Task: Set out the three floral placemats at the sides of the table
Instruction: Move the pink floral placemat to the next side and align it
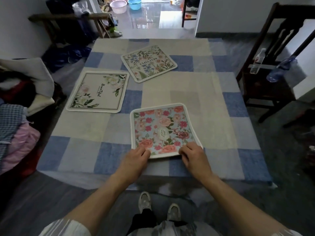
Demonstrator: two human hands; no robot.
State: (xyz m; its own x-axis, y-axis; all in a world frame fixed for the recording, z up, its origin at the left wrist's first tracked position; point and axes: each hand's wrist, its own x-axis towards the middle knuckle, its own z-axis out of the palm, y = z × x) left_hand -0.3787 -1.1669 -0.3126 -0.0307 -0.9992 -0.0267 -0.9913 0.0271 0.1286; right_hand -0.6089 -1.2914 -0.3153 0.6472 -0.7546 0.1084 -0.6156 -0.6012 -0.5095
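Note:
Three floral placemats lie on a table covered with a blue-and-beige checked cloth. A pink-rose placemat lies flat near the table's front edge. My left hand pinches its near left corner and my right hand pinches its near right corner. A white placemat with pale flowers and script lettering lies at the left side. A cream placemat with blue and pink wildflowers sits tilted toward the far side.
A dark wooden chair holding plastic bottles stands to the right. Piled clothes lie to the left. Another chair with dark items is at the far left. Basins sit beyond the doorway.

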